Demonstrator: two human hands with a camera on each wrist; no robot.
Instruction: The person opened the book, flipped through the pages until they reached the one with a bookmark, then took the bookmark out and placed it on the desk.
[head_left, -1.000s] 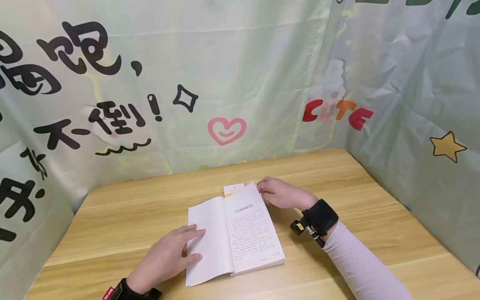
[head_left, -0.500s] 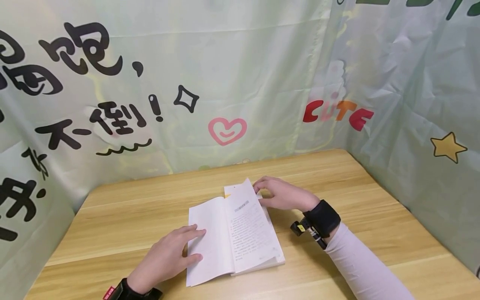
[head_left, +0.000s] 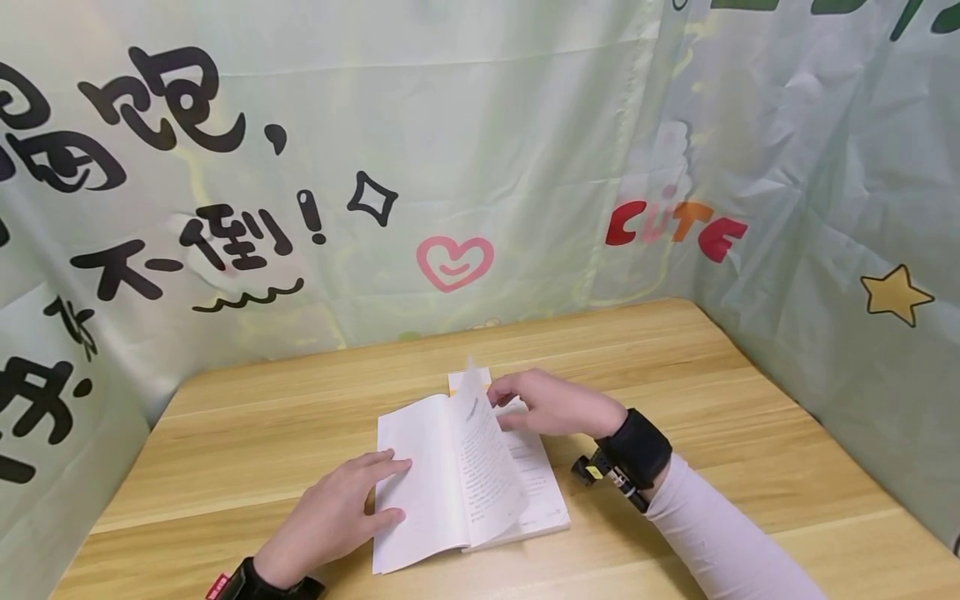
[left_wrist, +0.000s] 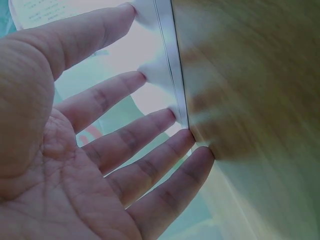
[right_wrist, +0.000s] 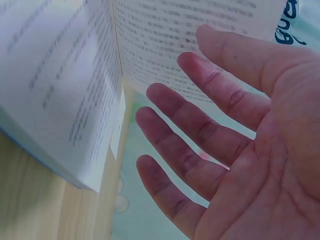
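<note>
An open book (head_left: 420, 479) with printed text lies on the table. My left hand (head_left: 333, 508) rests its spread thumb and fingers on the blank left page; the left wrist view shows its fingertips along the book's edge. One printed leaf (head_left: 483, 479) stands raised and curved at the middle, with more text on the page beneath. My right hand (head_left: 555, 404) is at the far right part of the book, fingers extended against the back of the raised leaf. In the right wrist view its thumb and index finger (right_wrist: 220, 82) overlap the printed leaf.
A white card-like piece (head_left: 460, 381) with a yellow strip sticks out past the book's far edge. The wooden table (head_left: 247, 450) ends at a pale printed cloth (head_left: 555, 167) hanging behind and at both sides. Each wrist wears a black strap.
My right hand has moved left and a little nearer, pushing the leaf up off the right page and toward the left. The left hand stays in place.
</note>
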